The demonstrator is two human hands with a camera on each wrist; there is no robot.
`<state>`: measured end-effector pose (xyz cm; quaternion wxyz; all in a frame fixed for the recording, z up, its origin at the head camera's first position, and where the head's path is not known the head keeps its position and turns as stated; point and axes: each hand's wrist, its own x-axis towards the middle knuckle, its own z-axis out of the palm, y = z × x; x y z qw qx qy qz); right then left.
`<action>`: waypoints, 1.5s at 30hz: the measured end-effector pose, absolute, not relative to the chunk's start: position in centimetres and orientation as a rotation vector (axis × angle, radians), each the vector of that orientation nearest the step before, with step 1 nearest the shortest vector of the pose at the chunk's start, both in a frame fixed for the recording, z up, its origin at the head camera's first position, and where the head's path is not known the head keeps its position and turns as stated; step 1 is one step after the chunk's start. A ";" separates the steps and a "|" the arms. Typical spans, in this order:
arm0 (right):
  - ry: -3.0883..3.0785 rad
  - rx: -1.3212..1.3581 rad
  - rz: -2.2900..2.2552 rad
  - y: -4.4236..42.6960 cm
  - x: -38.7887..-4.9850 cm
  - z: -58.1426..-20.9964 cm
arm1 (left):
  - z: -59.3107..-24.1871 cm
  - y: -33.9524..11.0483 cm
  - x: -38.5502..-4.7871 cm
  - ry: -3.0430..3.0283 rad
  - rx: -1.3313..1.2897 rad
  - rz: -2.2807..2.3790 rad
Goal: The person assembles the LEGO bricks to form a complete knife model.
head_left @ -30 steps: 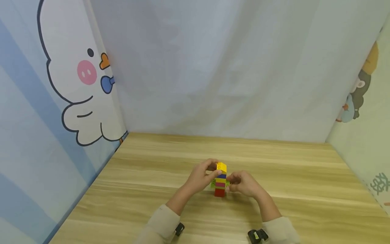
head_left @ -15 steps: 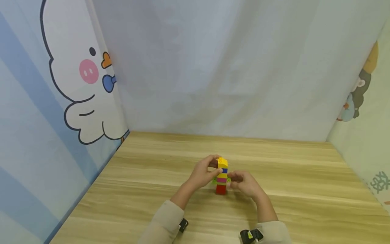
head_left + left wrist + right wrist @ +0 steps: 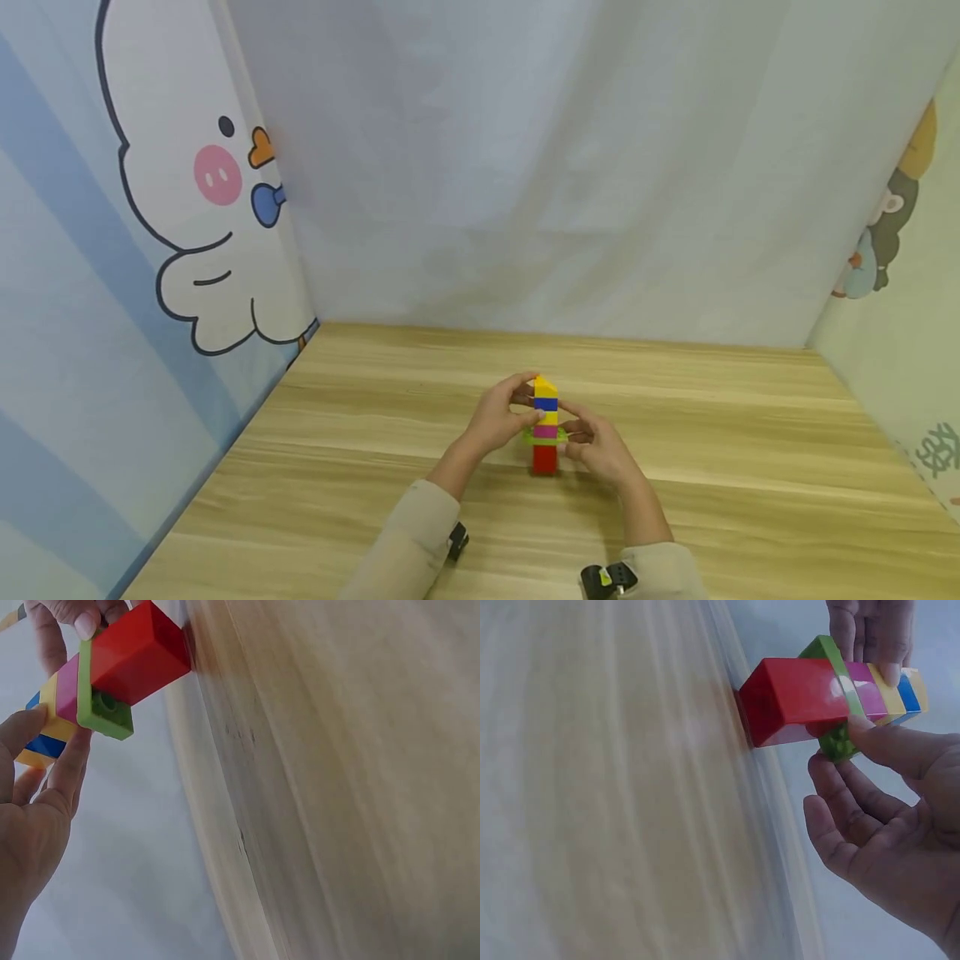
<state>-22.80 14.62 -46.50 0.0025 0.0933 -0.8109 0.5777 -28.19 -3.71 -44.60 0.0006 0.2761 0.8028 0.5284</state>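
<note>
A toy brick tower (image 3: 545,431) stands between my hands in the head view. Red forms its bottom, with a wider green plate (image 3: 105,720) above, then magenta, yellow, blue and a sloped yellow brick at the top. My left hand (image 3: 495,419) grips the upper bricks, its thumb across the yellow layer. With thumb and fingers, my right hand (image 3: 600,450) pinches the green plate's right end. The red brick (image 3: 791,697) is close to the tabletop; whether it touches cannot be told.
The wood-grain table (image 3: 375,400) reaches back to a pale curtain (image 3: 555,167). A printed cartoon panel (image 3: 172,167) borders the left side, and another pale printed panel (image 3: 900,333) the right. Small black devices sit at both wrists.
The tower and my left hand have shifted slightly up in the head view. The top brick's studs no longer show there. My right fingers have come in closer around the green plate.
</note>
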 end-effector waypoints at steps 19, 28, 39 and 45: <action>-2.576 0.276 1.880 14.3 -24.0 -47.1 | -45.5 -3.7 -29.2 2.499 0.784 1.668; -2.542 0.282 2.053 14.7 -24.6 -47.4 | -45.9 -3.2 -29.9 2.478 0.707 1.682; -2.557 0.294 2.144 15.3 -25.4 -47.7 | -46.4 -2.7 -30.4 2.458 0.597 1.707; -2.585 0.328 2.121 15.4 -25.6 -48.0 | -46.5 -2.6 -30.3 2.417 0.509 1.756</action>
